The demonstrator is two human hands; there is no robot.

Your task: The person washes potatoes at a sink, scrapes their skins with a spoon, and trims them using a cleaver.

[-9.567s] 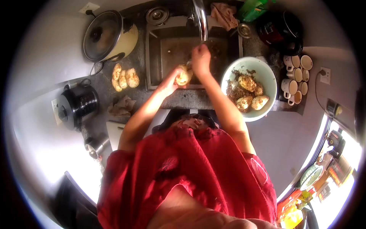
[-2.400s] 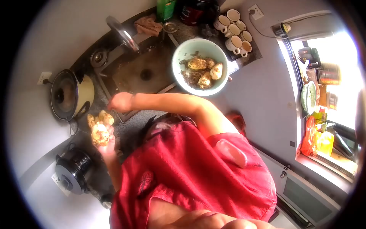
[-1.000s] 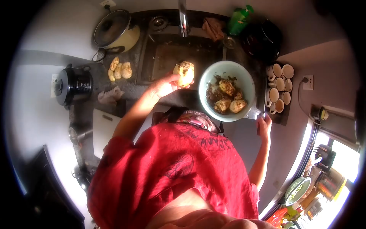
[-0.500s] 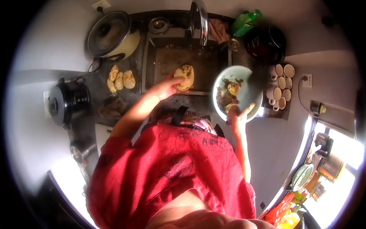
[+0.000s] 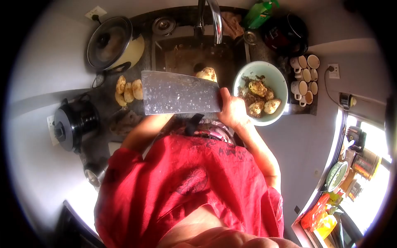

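My right hand [image 5: 232, 108] grips the handle of a broad cleaver [image 5: 180, 94], whose wet blade points left in front of the sink. Behind the blade my left hand is hidden; only its forearm shows below. A partly peeled root vegetable [image 5: 207, 74] sticks out above the blade's upper edge, where my left hand was holding it a moment earlier. To the right, a pale green bowl [image 5: 281, 87] holds several brown-patched pieces [image 5: 257, 88] and dark scraps. Several peeled pieces [image 5: 128, 92] lie on the counter left of the sink, one partly covered by the blade tip.
The sink [image 5: 159, 58] has a faucet [image 5: 216, 25] over it. A lidded cooker [image 5: 111, 43] and a black pot [image 5: 76, 124] stand left. At the right are a green bottle [image 5: 258, 15], a dark cooker [image 5: 285, 35] and several mugs [image 5: 299, 87].
My right hand has moved left from the bowl with the cleaver, now across my left hand. The bowl's contents show more fully. The whole view has shifted slightly.
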